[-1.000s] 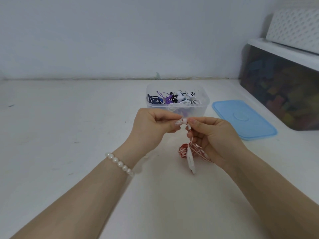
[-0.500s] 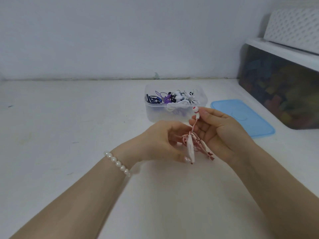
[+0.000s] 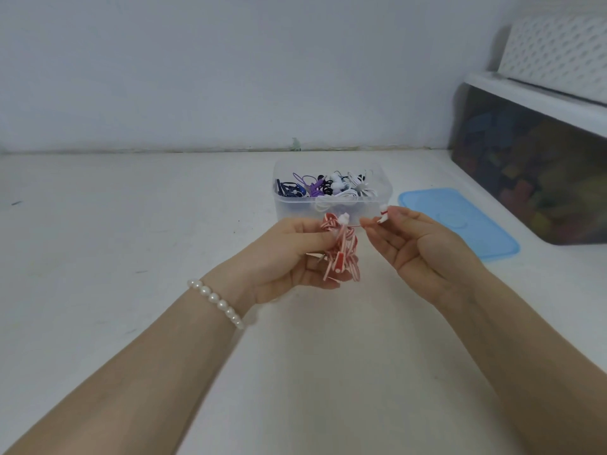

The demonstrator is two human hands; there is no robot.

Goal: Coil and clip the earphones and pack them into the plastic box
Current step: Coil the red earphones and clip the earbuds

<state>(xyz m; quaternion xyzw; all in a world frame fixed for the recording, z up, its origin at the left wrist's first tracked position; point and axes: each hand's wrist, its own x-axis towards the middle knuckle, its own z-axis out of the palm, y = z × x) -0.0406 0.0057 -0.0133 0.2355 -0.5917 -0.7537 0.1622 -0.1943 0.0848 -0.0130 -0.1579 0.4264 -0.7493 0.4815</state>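
Note:
A red-and-white striped earphone cable (image 3: pixel 341 251) hangs in a loose bundle from my left hand (image 3: pixel 292 254), which grips it above the table. My right hand (image 3: pixel 423 247) pinches one red-and-white earbud (image 3: pixel 383 214) at its fingertips, and a short stretch of cable runs taut between the two hands. The other earbud sticks up at the top of the bundle. Just behind the hands stands the clear plastic box (image 3: pixel 331 210), holding several coiled earphones in blue, purple, black and white.
The box's blue lid (image 3: pixel 460 221) lies flat on the white table to the right. A dark translucent storage bin (image 3: pixel 538 178) with a white lid stands at the far right, with a white perforated basket on top. The wall runs behind the box.
The hands have drawn apart: my left hand has lifted the cable bundle and turned palm up, while my right hand has pulled one earbud out to the right.

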